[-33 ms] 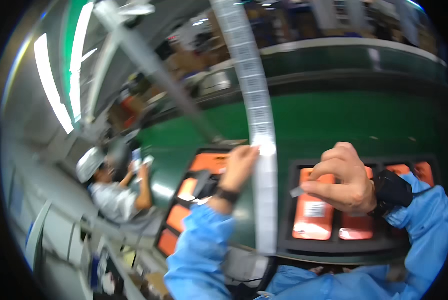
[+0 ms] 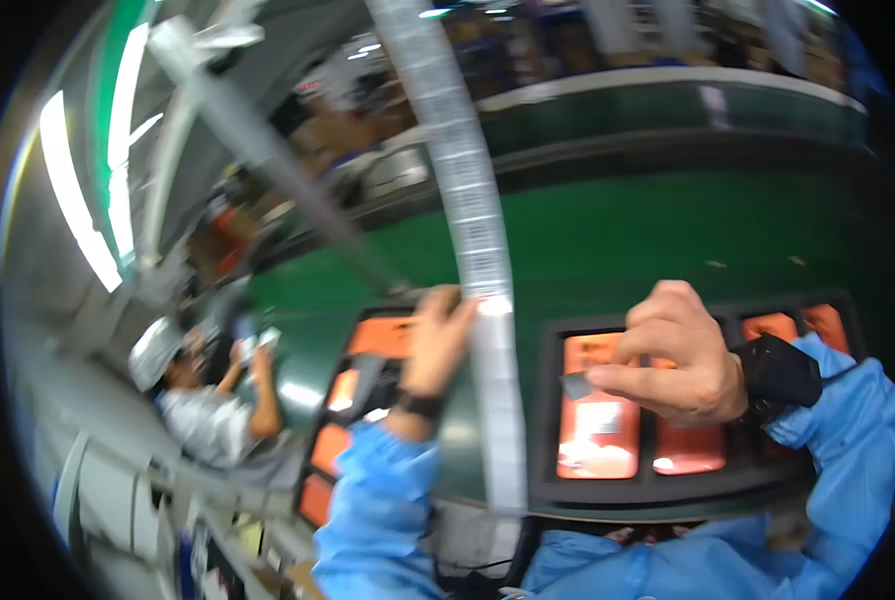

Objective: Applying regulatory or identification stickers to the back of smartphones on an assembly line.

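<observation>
Looking down, the head view showed a long white strip (image 2: 473, 200) hanging in front of a green belt (image 2: 648, 230). Its long axis ran nearly vertical: the upper end leaned toward the person's left and left the picture at the top, while the lower end pointed down past the near edge of the belt. The bend along it may have been only the lens.

The left hand (image 2: 436, 345) was raised beside the strip, its fingertips closed against the strip's left edge about halfway down its visible length. The right hand (image 2: 683, 355) was held apart from the strip over a black tray (image 2: 543, 420), with thumb and forefinger pinched together on a small grey piece (image 2: 575, 385). The other fingers were curled in.

Orange packs (image 2: 598, 420) lay in the tray's compartments, and a second tray (image 2: 330, 400) of them sat left of the strip.

Set against the earlier picture, taken at the same instant, nothing had shifted: both pinches and the strip's lean matched.

A co-worker (image 2: 208, 410) in a white cap sat well apart, at the left.
</observation>
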`<state>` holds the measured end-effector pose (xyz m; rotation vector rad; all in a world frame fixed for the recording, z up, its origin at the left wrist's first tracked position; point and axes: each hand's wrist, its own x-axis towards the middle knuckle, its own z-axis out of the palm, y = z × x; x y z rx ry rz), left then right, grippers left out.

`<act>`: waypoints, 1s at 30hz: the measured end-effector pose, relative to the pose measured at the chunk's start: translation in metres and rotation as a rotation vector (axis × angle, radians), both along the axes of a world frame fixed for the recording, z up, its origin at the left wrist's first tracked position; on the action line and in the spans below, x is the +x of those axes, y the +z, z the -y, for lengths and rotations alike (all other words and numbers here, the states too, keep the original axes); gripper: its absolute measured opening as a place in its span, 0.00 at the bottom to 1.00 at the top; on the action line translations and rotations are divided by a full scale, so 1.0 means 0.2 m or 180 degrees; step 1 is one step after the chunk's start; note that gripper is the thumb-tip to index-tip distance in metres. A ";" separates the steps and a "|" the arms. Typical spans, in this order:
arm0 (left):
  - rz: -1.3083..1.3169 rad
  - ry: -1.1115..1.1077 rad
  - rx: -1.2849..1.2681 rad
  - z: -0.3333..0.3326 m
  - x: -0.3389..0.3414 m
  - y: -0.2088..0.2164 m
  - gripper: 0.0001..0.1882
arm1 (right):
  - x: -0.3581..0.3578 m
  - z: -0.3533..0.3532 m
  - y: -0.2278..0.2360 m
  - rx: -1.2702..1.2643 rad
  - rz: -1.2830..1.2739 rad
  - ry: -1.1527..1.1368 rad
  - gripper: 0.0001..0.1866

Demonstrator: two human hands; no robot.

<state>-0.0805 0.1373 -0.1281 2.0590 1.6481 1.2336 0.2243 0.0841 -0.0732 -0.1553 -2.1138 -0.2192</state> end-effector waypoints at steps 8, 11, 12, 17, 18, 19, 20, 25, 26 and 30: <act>-0.0559 -0.1868 -0.0029 0.30 0.77 0.35 0.21 | 0.63 0.24 -0.06 -0.0865 -0.0249 -0.1621 0.18; -0.1191 -0.3026 0.0041 0.34 1.10 0.29 0.21 | 0.81 0.32 -0.13 -0.1491 -0.0396 -0.1944 0.12; -0.1188 -0.3231 0.0038 0.34 1.18 0.25 0.20 | 0.85 0.34 -0.16 -0.1792 -0.0520 -0.2008 0.08; -0.1697 -0.3984 -0.0326 0.35 1.44 0.06 0.14 | 1.00 0.40 -0.27 -0.2208 -0.0973 -0.2003 0.05; -0.1712 -0.3969 -0.0337 0.36 1.45 0.06 0.14 | 1.02 0.39 -0.28 -0.2344 -0.1001 -0.1960 0.05; -0.1880 -0.3959 -0.0299 0.37 1.44 0.07 0.13 | 1.02 0.39 -0.28 -0.2479 -0.1025 -0.1907 0.06; -0.2039 -0.3982 -0.0245 0.38 1.46 0.07 0.12 | 1.04 0.39 -0.29 -0.2475 -0.1033 -0.1915 0.06; -0.2703 -0.3783 0.0553 0.47 1.50 0.07 0.10 | 1.02 0.38 -0.34 -0.3911 -0.2041 -0.0973 0.07; -0.2832 -0.3839 0.0650 0.48 1.50 0.07 0.09 | 1.01 0.37 -0.34 -0.4077 -0.2096 -0.0844 0.07; -0.2764 -0.3899 0.0966 0.49 1.45 0.04 0.07 | 1.01 0.35 -0.33 -0.4439 -0.2105 -0.0610 0.07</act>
